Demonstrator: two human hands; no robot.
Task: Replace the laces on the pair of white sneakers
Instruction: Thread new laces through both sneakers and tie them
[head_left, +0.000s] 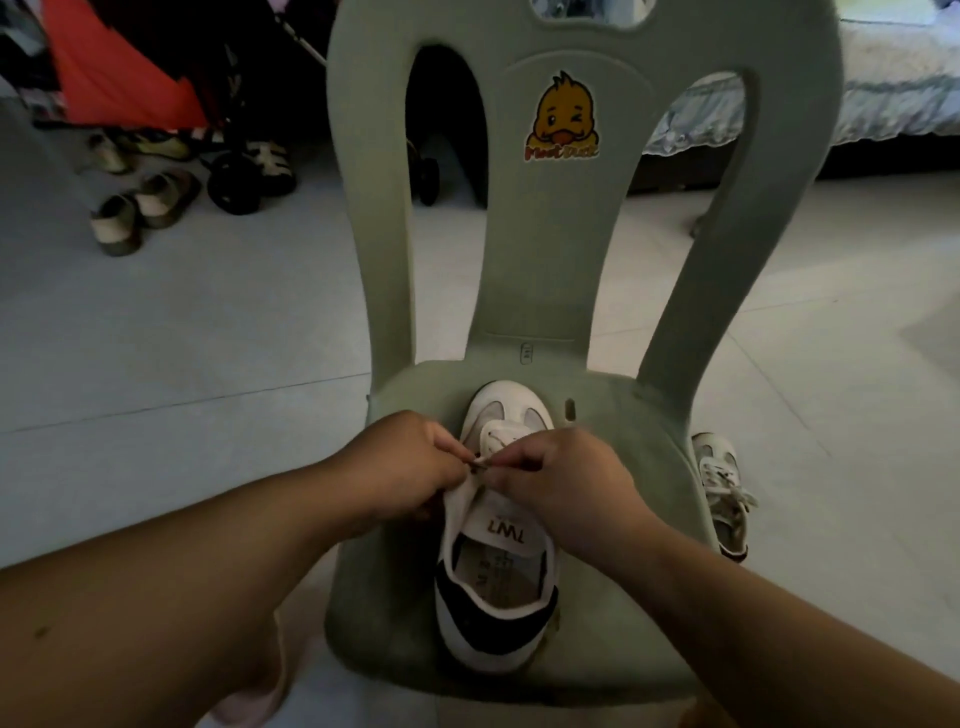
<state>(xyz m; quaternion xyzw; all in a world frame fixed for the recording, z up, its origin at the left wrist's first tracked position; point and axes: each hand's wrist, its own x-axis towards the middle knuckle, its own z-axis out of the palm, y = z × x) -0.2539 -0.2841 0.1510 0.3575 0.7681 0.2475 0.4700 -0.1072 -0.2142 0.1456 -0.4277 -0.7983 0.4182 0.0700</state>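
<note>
A white sneaker (496, 566) with a dark heel band sits on the seat of a pale green plastic chair (613, 467), toe pointing toward the chair back. The left hand (400, 462) and right hand (561, 483) meet over its eyelets, fingertips of both pinching a lace end (480, 462). The second sneaker (724, 493), laced, lies on the floor just right of the chair.
</note>
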